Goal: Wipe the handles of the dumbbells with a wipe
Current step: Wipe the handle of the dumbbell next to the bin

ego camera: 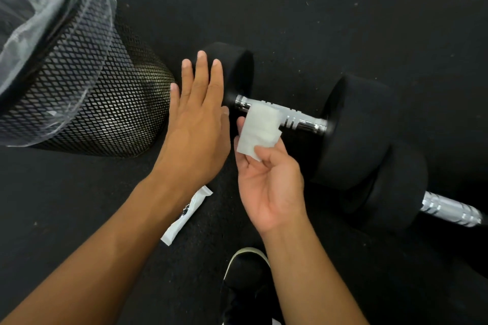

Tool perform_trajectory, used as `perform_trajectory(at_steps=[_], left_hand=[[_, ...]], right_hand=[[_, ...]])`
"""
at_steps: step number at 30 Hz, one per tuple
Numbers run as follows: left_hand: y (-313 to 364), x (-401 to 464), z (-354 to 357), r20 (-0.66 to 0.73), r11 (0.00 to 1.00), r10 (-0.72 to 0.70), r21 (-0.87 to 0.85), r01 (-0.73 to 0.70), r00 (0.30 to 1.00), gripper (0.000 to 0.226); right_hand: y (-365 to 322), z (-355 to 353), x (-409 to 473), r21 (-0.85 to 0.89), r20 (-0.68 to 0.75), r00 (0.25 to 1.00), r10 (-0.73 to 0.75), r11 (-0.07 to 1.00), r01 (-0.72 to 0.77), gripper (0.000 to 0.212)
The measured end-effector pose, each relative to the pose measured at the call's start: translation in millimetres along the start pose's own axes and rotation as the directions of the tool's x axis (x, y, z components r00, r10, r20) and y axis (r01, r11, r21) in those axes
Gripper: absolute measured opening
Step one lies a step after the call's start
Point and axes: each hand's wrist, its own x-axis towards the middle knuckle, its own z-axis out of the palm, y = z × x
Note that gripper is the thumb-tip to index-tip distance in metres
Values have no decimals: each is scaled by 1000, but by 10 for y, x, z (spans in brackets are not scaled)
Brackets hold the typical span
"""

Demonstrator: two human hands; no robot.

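Dumbbell handle point(298, 119) lengthwise left-right, wipe-draped point(260, 129)

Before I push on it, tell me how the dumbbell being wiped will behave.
The dumbbell will probably roll: its black ends look round and it lies on flat mat. It looks heavy for its size, with thick ends. The chrome handle may be slick under the wipe, though grooves should help.

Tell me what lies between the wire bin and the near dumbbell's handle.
In the head view, the left hand, open, against that dumbbell's left weight, beside the bin.
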Motion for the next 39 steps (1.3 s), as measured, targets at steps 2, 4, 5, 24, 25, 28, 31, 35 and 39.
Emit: perform_trajectory(at_steps=[2, 4, 5, 24, 25, 28, 31, 35, 39], left_hand=[[121, -130, -42, -54, 990, -42, -135, 35, 998, 66], [278, -364, -22, -179, 962, -67, -274, 16, 982, 63], [328, -498, 21, -235, 940, -99, -340, 13, 967, 60], [426, -578, 395, 639, -355, -396, -769, 531, 659, 9], [414, -534, 434, 638, -328, -425, -769, 548, 642, 7], [340, -409, 608, 655, -320, -484, -750, 580, 581, 19], [308, -262, 756, 675, -370, -474, -736, 568, 565, 27], [344, -113, 790, 697, -428, -350, -713, 556, 625, 31], [424, -39, 764, 685, -483, -222, -695, 533, 693, 36]], right_hand=[[-8, 41, -106, -73, 21, 1000, 5, 997, -3, 50], [-28, 95, -182, -159, 2, 1000, 15, 987, -15, 37], [-30, 124, -213, -201, -12, 1000, 18, 979, -20, 32], [21, -102, -503, -856, -165, 857, -488, 503, 121, 24], [-13, -88, -542, -916, -49, 813, -580, 351, 196, 25], [-203, 1, -597, -885, 396, 585, -708, -125, 449, 22], [-441, 18, -477, -768, 628, 398, -669, -450, 456, 23], [-645, -95, -211, -755, 650, 442, -618, -589, 288, 37], [-678, -170, -101, -696, 683, 459, -568, -696, 174, 44]])
